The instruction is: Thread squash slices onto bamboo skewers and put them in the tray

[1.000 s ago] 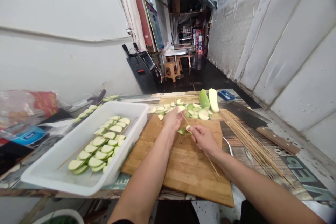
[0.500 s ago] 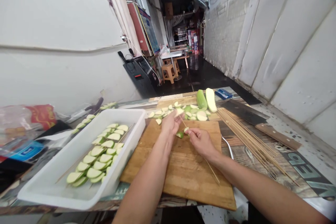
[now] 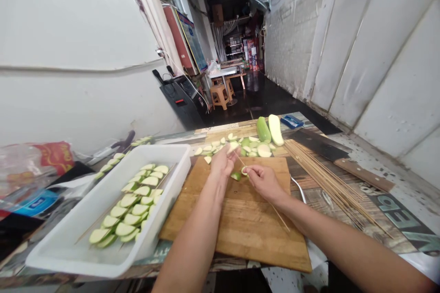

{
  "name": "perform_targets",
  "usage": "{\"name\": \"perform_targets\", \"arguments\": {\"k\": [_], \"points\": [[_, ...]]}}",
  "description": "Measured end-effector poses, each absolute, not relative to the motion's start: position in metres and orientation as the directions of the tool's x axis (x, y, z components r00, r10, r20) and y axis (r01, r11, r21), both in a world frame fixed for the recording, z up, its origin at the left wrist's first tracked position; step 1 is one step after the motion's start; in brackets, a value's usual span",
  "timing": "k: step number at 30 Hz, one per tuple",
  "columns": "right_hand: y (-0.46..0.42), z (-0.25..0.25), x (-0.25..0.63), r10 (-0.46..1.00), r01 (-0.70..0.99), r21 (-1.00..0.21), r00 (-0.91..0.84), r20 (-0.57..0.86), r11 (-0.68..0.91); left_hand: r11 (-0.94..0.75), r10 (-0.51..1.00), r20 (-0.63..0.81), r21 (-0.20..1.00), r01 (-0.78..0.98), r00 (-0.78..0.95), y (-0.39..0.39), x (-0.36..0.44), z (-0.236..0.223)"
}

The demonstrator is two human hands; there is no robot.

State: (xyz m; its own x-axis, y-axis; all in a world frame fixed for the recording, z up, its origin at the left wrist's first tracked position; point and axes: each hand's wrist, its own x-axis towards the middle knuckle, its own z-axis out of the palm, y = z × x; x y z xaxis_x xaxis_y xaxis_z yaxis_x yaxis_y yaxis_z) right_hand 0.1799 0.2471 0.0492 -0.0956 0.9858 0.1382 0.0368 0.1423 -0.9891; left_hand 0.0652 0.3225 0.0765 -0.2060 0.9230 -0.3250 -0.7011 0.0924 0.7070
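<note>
My left hand (image 3: 222, 161) is closed on a pale zucchini slice (image 3: 233, 146) above the far edge of the wooden cutting board (image 3: 254, 219). A bamboo skewer (image 3: 280, 218) slants from that slice down to the near right, passing under my right hand (image 3: 264, 182). The right hand's fingers pinch this skewer, beside a small slice (image 3: 244, 170) at the fingertips. Below the left fingers, a green-skinned piece (image 3: 235, 176) shows between the hands. Cut zucchini pieces (image 3: 264, 149) lie in a heap just beyond the board.
At the left, a white plastic tub (image 3: 82, 269) holds skewered slices. Two large zucchini pieces (image 3: 264, 130) lie behind the heap. Bamboo skewers (image 3: 319, 178) and a cleaver (image 3: 362, 173) lie to the right, near a blue packet (image 3: 292, 121). Plastic bags (image 3: 36, 160) sit far left.
The view has shifted slightly. Both hands keep nearly the same place and grip, while the small slice at the right fingertips shows more of its face.
</note>
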Motion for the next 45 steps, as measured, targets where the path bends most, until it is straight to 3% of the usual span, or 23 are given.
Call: {"name": "perform_targets", "arguments": {"k": [3, 6, 12, 16, 19, 29, 34, 39, 45], "points": [[0.247, 0.048, 0.179, 0.981, 0.066, -0.983, -0.105, 0.162, 0.169, 0.034, 0.939, -0.246, 0.761, -0.647, -0.239, 0.322, 0.066, 0.074], [0.246, 0.05, 0.178, 0.991, -0.004, -0.996, -0.104, 0.09, 0.09, -0.008, 0.95, -0.187, 0.789, -0.614, -0.252, 0.32, 0.067, 0.072], [0.242, 0.061, 0.181, 0.952, -0.317, -0.918, -0.26, -0.159, -0.24, 0.072, 0.935, -0.286, 0.729, -0.68, -0.208, 0.323, 0.065, 0.073], [0.244, 0.06, 0.188, 0.886, -0.473, -0.799, -0.438, -0.153, -0.372, 0.098, 0.924, -0.327, 0.704, -0.703, -0.199, 0.325, 0.065, 0.073], [0.245, 0.058, 0.189, 0.884, -0.481, -0.795, -0.445, -0.143, -0.37, 0.091, 0.927, -0.314, 0.719, -0.689, -0.206, 0.324, 0.067, 0.072], [0.244, 0.058, 0.179, 0.973, -0.263, -0.948, -0.19, -0.131, -0.18, 0.098, 0.925, -0.322, 0.717, -0.69, -0.204, 0.323, 0.071, 0.07], [0.249, 0.052, 0.182, 0.996, -0.012, -0.999, -0.079, 0.032, 0.031, 0.099, 0.931, -0.31, 0.72, -0.687, -0.192, 0.322, 0.072, 0.07], [0.25, 0.049, 0.188, 0.945, 0.298, -0.896, -0.092, 0.315, 0.328, 0.088, 0.938, -0.289, 0.73, -0.678, -0.19, 0.319, 0.074, 0.071], [0.25, 0.049, 0.191, 0.917, 0.385, -0.834, -0.108, 0.384, 0.395, 0.083, 0.944, -0.278, 0.724, -0.684, -0.18, 0.318, 0.075, 0.071]]}}
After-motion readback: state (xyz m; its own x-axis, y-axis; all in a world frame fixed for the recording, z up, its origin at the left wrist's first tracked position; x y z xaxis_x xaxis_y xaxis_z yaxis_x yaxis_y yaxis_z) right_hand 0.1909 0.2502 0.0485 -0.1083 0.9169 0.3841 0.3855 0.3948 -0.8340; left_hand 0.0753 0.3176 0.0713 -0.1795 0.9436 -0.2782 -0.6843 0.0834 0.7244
